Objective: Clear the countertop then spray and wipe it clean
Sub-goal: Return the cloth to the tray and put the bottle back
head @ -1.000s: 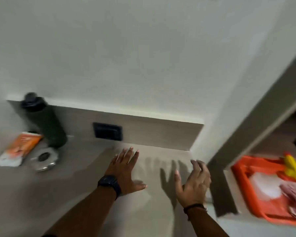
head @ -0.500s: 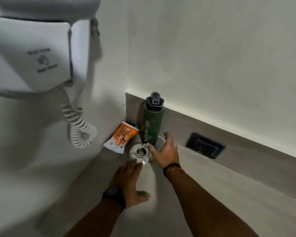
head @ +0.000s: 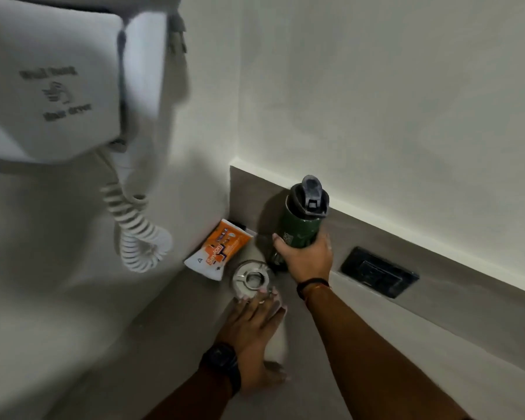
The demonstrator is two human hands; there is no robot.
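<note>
**Right hand on the bottle, left hand flat by the metal disc**

Only the head view shows this moment. Down in the corner where two pale walls meet, the grey table [head: 361,368] carries three things close together. A green bottle [head: 300,225] with a dark flip cap stands near the back upstand, tilted a little to the left. The right hand [head: 308,257] is wrapped around its lower half, fingers curled behind the body and thumb at the front left, so the grip is closed on it; whether the base is touching the table cannot be told, as the hand hides it. A dark band sits on that wrist.

Just left of the bottle, an orange and white sachet [head: 217,251] leans in the very corner against the wall. In front of it, and touching its lower edge in this view, lies a round metal disc [head: 250,278] with a hole in its middle.

The left hand [head: 255,324] lies spread and flat on the table, palm down, holding nothing; its fingertips [head: 265,295] reach the near rim of the disc. A black watch [head: 222,363] is on that wrist.

A black socket plate [head: 379,272] is set into the upstand, right of the bottle. On the left wall hangs a white hair dryer [head: 52,95], its coiled cord [head: 137,234] looping down above the sachet.
</note>
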